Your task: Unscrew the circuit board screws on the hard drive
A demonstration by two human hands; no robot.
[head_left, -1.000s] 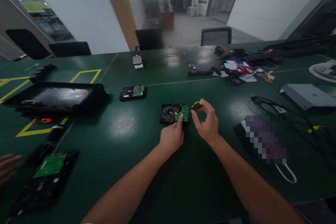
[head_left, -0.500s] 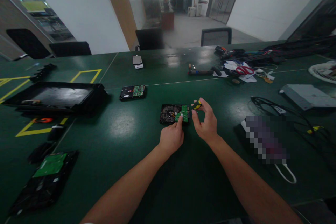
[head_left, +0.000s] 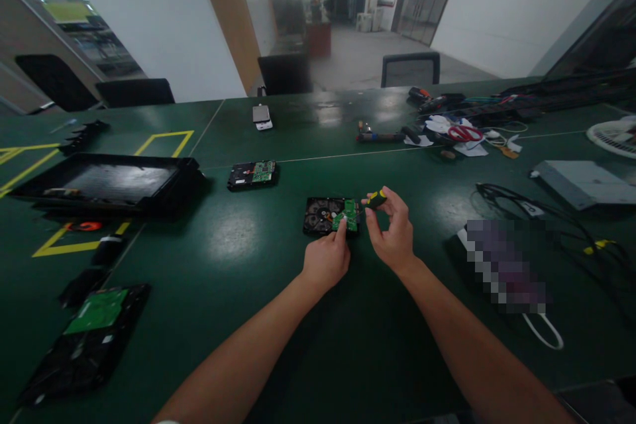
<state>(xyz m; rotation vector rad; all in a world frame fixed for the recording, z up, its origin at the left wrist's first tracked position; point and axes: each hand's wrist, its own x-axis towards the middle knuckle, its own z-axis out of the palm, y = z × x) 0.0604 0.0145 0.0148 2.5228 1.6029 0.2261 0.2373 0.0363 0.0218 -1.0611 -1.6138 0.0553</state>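
Observation:
A hard drive lies on the dark green table with its circuit board facing up. My left hand is at its near edge, the index finger pressed onto the board and the other fingers curled. My right hand pinches a small yellow and black screwdriver between thumb and fingers, just right of the drive. The screwdriver tilts down to the left toward the board's right end; its tip is too small to make out.
A second hard drive lies further left, and a larger-looking one at near left. A black tray-like casing stands at left. On the right are a pixelated object, black cables and a grey metal box.
My right hand and the screwdriver have shifted very slightly, the handle turned a little in the fingers. My left hand keeps its place on the hard drive. The whole view moved slightly.

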